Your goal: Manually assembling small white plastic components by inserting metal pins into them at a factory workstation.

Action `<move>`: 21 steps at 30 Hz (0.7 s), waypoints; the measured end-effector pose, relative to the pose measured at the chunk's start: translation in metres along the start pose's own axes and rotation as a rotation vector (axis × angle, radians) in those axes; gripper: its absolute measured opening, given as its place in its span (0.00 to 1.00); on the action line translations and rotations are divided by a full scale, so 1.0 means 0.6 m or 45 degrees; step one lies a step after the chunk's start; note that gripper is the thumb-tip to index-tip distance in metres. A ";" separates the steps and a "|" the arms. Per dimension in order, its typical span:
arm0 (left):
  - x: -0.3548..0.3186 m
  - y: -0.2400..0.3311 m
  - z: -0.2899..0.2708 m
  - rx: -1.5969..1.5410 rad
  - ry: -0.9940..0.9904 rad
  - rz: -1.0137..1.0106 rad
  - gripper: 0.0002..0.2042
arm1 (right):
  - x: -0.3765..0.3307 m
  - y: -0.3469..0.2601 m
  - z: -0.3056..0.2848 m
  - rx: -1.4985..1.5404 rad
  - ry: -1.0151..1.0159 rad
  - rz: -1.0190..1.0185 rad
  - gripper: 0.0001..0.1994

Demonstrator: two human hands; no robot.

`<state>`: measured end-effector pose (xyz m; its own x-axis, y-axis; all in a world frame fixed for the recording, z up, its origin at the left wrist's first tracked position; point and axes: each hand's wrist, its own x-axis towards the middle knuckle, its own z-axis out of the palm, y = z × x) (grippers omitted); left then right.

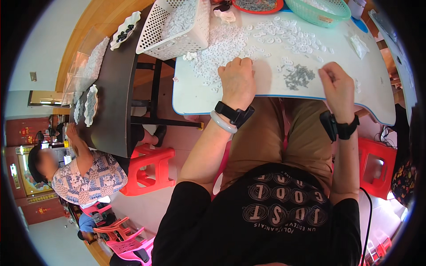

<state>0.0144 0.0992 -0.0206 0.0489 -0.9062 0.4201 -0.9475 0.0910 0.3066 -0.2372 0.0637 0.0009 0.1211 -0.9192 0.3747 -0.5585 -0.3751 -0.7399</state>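
A spread of small white plastic pieces (pixel 224 42) lies on the white table (pixel 191 99). My left hand (pixel 238 82) is at their near right edge, back upward. Its fingers are curled under, and whatever they may hold is hidden. A small pile of thin grey screw-like pieces (pixel 299 77) sits near the table's front edge, between my hands. Just right of that pile is my right hand (pixel 338 86). Thumb and forefinger are drawn together there; anything between them is too small to make out. Both wrists wear black straps, and the left also has a pale bangle (pixel 223 122).
A white perforated basket (pixel 175 46) of white pieces stands at the table's far left. Behind are a red tray (pixel 259 10) of grey pieces and a green basket (pixel 321 18). A dark table (pixel 108 84) is to the left, where another person (pixel 88 173) sits.
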 end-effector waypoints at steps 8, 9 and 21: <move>0.005 -0.002 -0.013 0.038 -0.067 -0.178 0.08 | 0.082 -0.048 0.063 -0.335 -0.452 -0.412 0.10; 0.005 -0.003 -0.016 0.050 -0.080 -0.215 0.09 | 0.087 -0.048 0.071 -0.381 -0.489 -0.427 0.09; 0.004 -0.012 -0.014 0.019 -0.039 -0.121 0.06 | 0.110 -0.021 0.110 -0.427 -0.658 -0.429 0.06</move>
<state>0.0240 0.1001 -0.0145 0.1293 -0.9226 0.3633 -0.9437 -0.0021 0.3307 -0.1678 0.0001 -0.0019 0.6602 -0.7297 0.1779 -0.6351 -0.6688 -0.3865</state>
